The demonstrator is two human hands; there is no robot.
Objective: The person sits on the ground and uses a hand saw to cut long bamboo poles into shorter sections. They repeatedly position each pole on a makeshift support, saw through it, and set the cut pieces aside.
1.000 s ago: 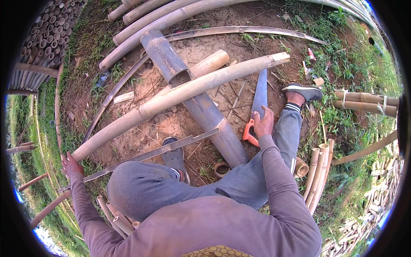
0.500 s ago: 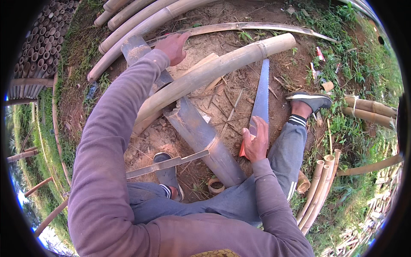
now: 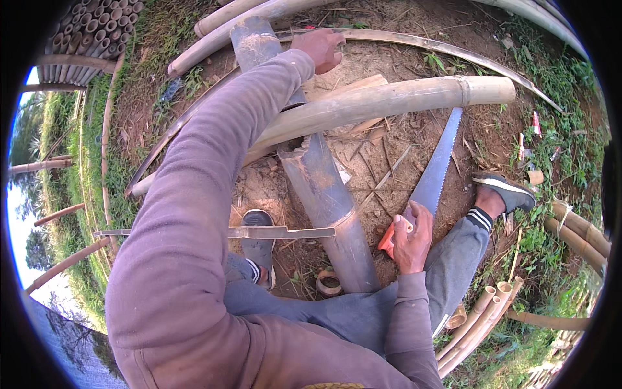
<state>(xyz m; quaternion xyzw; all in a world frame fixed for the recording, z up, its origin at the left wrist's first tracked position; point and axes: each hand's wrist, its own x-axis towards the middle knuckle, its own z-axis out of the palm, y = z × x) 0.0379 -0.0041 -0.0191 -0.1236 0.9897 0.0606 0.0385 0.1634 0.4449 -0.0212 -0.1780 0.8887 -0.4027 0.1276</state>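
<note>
My left hand (image 3: pixel 319 50) reaches far forward, fingers apart, just beside a long split bamboo strip (image 3: pixel 414 43); whether it touches the strip is unclear. My right hand (image 3: pixel 411 243) hovers over the red-orange handle (image 3: pixel 387 241) of a handsaw, whose blade (image 3: pixel 437 162) points away on the ground. Between its thumb and fingers shows a small pale round-ended piece (image 3: pixel 409 226). A thick grey bamboo tube (image 3: pixel 324 188) with a ragged notch runs from between my legs beneath a pale bamboo pole (image 3: pixel 389 100). My left forearm hides part of the pole.
A thin flat bamboo slat (image 3: pixel 285 232) lies across near my left shoe (image 3: pixel 258 220). A short bamboo ring (image 3: pixel 328 283) rests by the tube. Upright bamboo lengths (image 3: pixel 483 318) stand right of my leg; stacked bamboo (image 3: pixel 97 32) fills the far left corner.
My view has turned, shifting the scene rightward. My left hand's pointing finger has drawn in. My right hand's fingers have curled more; the saw stays put on the ground.
</note>
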